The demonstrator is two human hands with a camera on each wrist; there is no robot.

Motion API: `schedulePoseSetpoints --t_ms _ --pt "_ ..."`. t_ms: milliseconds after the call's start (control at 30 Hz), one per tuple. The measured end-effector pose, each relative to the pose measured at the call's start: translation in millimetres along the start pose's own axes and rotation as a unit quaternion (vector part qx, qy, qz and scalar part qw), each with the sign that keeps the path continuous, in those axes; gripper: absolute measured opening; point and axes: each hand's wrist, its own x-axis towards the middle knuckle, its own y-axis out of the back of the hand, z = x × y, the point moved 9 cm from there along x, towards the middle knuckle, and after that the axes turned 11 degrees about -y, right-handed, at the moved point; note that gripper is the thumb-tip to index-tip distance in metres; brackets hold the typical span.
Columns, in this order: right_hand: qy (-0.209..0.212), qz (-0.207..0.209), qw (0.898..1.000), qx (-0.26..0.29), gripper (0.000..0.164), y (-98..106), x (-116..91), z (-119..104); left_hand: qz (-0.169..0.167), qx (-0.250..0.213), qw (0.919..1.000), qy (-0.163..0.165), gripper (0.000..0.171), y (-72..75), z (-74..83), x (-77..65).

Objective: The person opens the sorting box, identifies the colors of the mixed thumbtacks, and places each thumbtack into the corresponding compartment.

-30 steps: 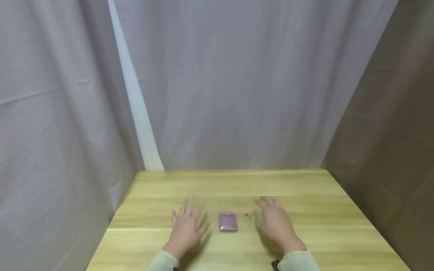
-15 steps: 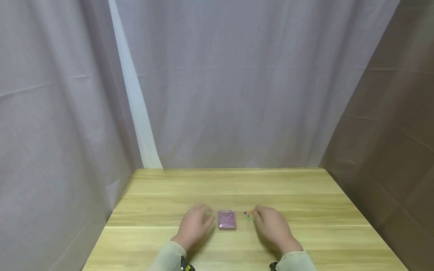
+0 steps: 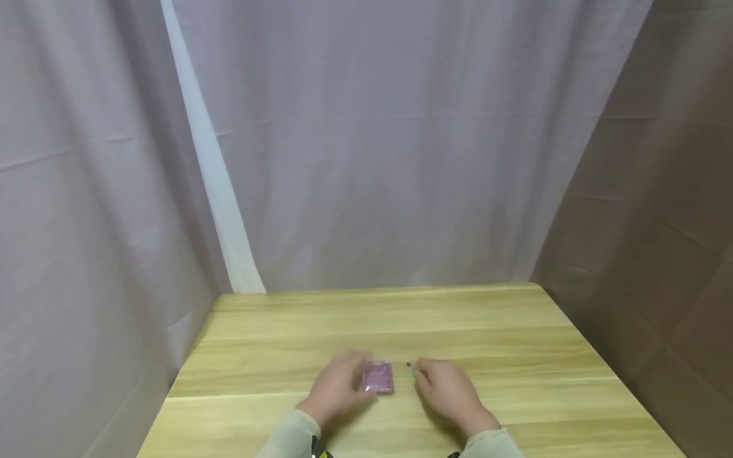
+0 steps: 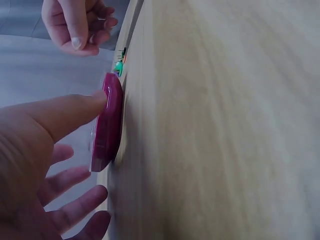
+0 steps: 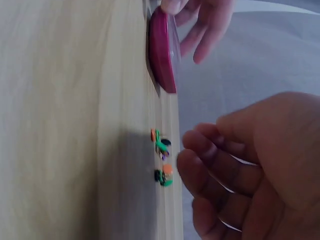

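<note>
A flat purple-pink case [image 3: 378, 378] with a clear, shiny top lies on the wooden table. My left hand [image 3: 336, 389] is at its left side. In the left wrist view, the thumb touches the pink side of the case [image 4: 111, 125], while the other fingers are spread apart from it. Right of the case lie several tiny green, orange and black pieces [image 5: 161, 144], too small to tell their kind. My right hand [image 3: 449, 391] is beside them, fingers loosely curled. The right wrist view shows nothing between those fingers.
The wooden table [image 3: 366, 318] extends beyond both hands. Grey curtains [image 3: 366, 159] hang behind its far edge and on the left, with a pale strip [image 3: 217, 172] at the back left. A brown-grey cloth [image 3: 647, 254] hangs on the right.
My left hand has moved right, from spread above the table to the case, its fingers bending. The right hand's fingers have curled in beside the tiny pieces. The view has shifted slightly.
</note>
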Motion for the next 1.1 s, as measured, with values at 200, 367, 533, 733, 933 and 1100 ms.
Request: schedulePoseSetpoints --t_ms 200,367,533,733,933,1100 --pt "-0.017 -0.004 1.0 0.01 0.016 -8 -2 2 0.011 -0.013 0.9999 -0.002 0.071 -1.4 4.9 -6.0" --pt "-0.018 -0.003 1.0 0.012 0.017 -7 -5 1 0.016 -0.014 0.9998 -0.006 0.064 -1.3 5.8 -8.7" --pt "-0.014 -0.013 1.0 0.023 0.021 -7 -8 -1 0.017 -0.018 0.9997 -0.004 0.062 0.1 4.8 -9.3" --pt "-0.013 -0.009 1.0 0.02 0.02 -7 -9 0 0.016 -0.026 0.9995 -0.008 0.06 1.1 6.8 -10.5" --pt "-0.027 -0.012 0.999 0.024 0.02 -5 -7 2 0.021 -0.026 0.9992 -0.019 0.05 4.7 7.8 -10.0" --pt "-0.032 -0.006 0.999 0.017 0.018 -1 -5 3 0.024 -0.033 0.999 -0.02 0.045 9.3 7.9 -9.9"
